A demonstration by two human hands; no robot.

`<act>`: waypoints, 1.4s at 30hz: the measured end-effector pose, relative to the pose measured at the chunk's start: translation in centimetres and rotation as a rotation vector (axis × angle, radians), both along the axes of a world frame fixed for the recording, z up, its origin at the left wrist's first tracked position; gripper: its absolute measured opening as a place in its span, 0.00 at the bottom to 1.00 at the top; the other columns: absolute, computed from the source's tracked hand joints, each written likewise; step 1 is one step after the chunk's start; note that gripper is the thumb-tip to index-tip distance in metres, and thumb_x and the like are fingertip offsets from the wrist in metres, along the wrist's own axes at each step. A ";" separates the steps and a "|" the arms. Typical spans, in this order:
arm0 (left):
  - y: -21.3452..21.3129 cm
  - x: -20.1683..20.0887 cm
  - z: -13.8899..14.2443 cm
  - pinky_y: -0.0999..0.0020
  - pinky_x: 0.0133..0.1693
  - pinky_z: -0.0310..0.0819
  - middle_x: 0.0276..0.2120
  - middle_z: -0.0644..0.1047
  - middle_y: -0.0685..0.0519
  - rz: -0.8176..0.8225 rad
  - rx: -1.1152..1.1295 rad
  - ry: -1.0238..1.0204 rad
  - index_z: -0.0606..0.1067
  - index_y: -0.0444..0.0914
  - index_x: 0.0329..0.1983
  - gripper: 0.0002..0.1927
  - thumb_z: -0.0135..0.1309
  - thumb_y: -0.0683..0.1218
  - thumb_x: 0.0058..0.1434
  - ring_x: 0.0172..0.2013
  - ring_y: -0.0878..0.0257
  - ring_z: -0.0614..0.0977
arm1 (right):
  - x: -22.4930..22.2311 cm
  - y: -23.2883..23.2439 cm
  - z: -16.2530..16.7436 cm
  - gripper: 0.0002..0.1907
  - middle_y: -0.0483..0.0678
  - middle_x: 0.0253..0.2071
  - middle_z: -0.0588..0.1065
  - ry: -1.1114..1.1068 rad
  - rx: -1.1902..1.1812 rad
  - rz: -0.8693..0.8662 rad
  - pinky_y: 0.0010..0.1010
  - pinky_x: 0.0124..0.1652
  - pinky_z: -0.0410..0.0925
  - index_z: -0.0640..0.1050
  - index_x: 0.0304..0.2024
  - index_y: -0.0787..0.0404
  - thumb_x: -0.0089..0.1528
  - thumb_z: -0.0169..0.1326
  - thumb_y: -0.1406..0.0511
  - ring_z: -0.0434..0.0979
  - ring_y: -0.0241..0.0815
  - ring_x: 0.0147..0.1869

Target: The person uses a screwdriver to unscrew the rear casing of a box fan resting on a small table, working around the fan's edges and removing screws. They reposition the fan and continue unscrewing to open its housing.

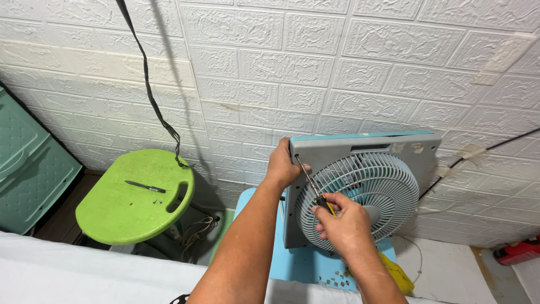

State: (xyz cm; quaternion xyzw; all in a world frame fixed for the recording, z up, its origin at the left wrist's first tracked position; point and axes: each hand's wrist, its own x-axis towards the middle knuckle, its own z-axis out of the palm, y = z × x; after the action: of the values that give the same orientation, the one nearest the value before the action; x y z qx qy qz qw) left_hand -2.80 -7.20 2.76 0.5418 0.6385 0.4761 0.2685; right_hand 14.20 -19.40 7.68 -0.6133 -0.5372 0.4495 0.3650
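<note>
**Working the top-left corner screw on the box fan**

Right hand (346, 222) fingers are pinching the screwdriver (313, 186) handle, tip sitting at the fan (360, 186) frame's upper-left corner. Left hand (283, 166) fingers are wrapping that corner, bracing it. Fan is standing upright on the blue stool (298, 264), against the wall. Judgement: screw step in hand; next move is needing a steady, square tip.
</note>
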 end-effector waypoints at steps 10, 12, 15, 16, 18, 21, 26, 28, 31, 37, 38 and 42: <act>-0.3 0.2 0.1 0.57 0.50 0.77 0.47 0.80 0.40 0.007 0.021 -0.004 0.66 0.36 0.61 0.45 0.76 0.42 0.39 0.50 0.46 0.83 | -0.3 -0.2 1.3 0.21 0.55 0.34 0.82 -0.443 0.253 0.049 0.39 0.37 0.75 0.81 0.51 0.62 0.57 0.62 0.61 0.84 0.49 0.32; -0.4 0.3 0.2 0.57 0.50 0.78 0.47 0.80 0.40 0.005 0.009 -0.024 0.66 0.36 0.61 0.46 0.76 0.41 0.38 0.49 0.47 0.83 | -0.1 -0.3 1.6 0.19 0.57 0.38 0.80 -0.629 0.519 0.074 0.45 0.44 0.73 0.83 0.47 0.62 0.57 0.62 0.59 0.81 0.58 0.40; -0.7 0.5 0.4 0.57 0.50 0.78 0.46 0.81 0.41 0.008 -0.006 -0.022 0.67 0.36 0.60 0.44 0.76 0.41 0.39 0.49 0.47 0.83 | -0.3 -0.2 1.5 0.18 0.58 0.43 0.79 -0.798 0.442 0.034 0.51 0.47 0.70 0.82 0.50 0.60 0.62 0.57 0.58 0.79 0.62 0.46; -0.8 0.5 0.5 0.57 0.50 0.78 0.46 0.81 0.41 0.012 -0.008 -0.015 0.68 0.36 0.59 0.43 0.76 0.41 0.39 0.49 0.46 0.83 | -0.4 -0.1 1.4 0.16 0.57 0.42 0.79 -0.838 0.410 0.045 0.49 0.47 0.70 0.82 0.48 0.59 0.63 0.56 0.57 0.79 0.60 0.46; -1.0 0.6 0.6 0.56 0.49 0.78 0.46 0.81 0.41 0.024 0.002 -0.017 0.69 0.37 0.59 0.43 0.75 0.41 0.39 0.49 0.46 0.83 | -0.5 0.3 0.9 0.14 0.56 0.41 0.80 -0.917 0.343 0.069 0.47 0.47 0.71 0.84 0.46 0.58 0.66 0.55 0.57 0.79 0.57 0.45; -1.2 0.6 0.6 0.56 0.49 0.77 0.46 0.81 0.40 0.029 0.008 -0.007 0.69 0.37 0.58 0.42 0.75 0.41 0.39 0.49 0.45 0.83 | 0.5 1.7 0.0 0.16 0.56 0.35 0.83 -0.219 -0.049 -0.027 0.36 0.32 0.69 0.84 0.44 0.64 0.65 0.56 0.57 0.74 0.45 0.30; -1.2 0.5 0.6 0.55 0.49 0.77 0.45 0.81 0.40 0.032 0.032 0.004 0.68 0.36 0.55 0.40 0.76 0.42 0.39 0.49 0.44 0.83 | 3.7 3.4 -1.6 0.15 0.52 0.32 0.77 0.681 -0.390 -0.005 0.22 0.20 0.57 0.75 0.42 0.69 0.62 0.58 0.62 0.66 0.33 0.26; -1.3 0.5 0.6 0.55 0.49 0.77 0.45 0.81 0.40 0.032 0.006 0.018 0.68 0.36 0.54 0.39 0.76 0.43 0.40 0.49 0.43 0.83 | 3.2 2.9 -2.3 0.15 0.53 0.32 0.77 0.569 -0.293 -0.021 0.25 0.22 0.59 0.73 0.43 0.67 0.59 0.61 0.65 0.68 0.36 0.26; -1.3 0.5 0.5 0.55 0.49 0.76 0.44 0.81 0.39 0.031 0.009 0.029 0.69 0.36 0.54 0.39 0.76 0.42 0.39 0.49 0.43 0.82 | 2.0 1.7 -1.9 0.19 0.53 0.33 0.76 0.094 0.116 -0.020 0.32 0.27 0.67 0.74 0.42 0.64 0.53 0.68 0.68 0.73 0.41 0.29; -1.4 0.8 0.4 0.55 0.49 0.77 0.46 0.80 0.40 0.048 0.058 0.032 0.68 0.36 0.56 0.41 0.75 0.40 0.39 0.49 0.44 0.82 | 1.2 -1.1 -0.8 0.10 0.50 0.35 0.79 -0.803 0.679 -0.117 0.44 0.36 0.71 0.82 0.38 0.59 0.58 0.63 0.60 0.79 0.53 0.36; -1.5 0.7 0.3 0.55 0.49 0.77 0.46 0.80 0.40 0.044 0.044 0.024 0.68 0.36 0.56 0.40 0.75 0.40 0.39 0.49 0.44 0.82 | 1.1 -1.0 -1.1 0.10 0.49 0.35 0.79 -0.807 0.701 -0.109 0.42 0.36 0.71 0.82 0.37 0.58 0.60 0.62 0.59 0.79 0.52 0.35; -1.5 0.6 0.2 0.56 0.49 0.77 0.45 0.80 0.40 0.040 0.030 0.019 0.68 0.35 0.55 0.40 0.76 0.41 0.38 0.49 0.44 0.82 | 2.4 2.0 -2.1 0.15 0.49 0.29 0.76 0.265 -0.186 -0.059 0.29 0.22 0.57 0.81 0.42 0.65 0.63 0.60 0.59 0.66 0.36 0.25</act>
State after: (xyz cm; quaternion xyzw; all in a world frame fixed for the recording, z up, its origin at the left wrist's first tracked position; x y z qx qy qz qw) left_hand -2.18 -8.74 2.95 0.5373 0.6444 0.4858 0.2450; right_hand 16.62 -17.42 5.56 -0.5955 -0.4222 0.5630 0.3875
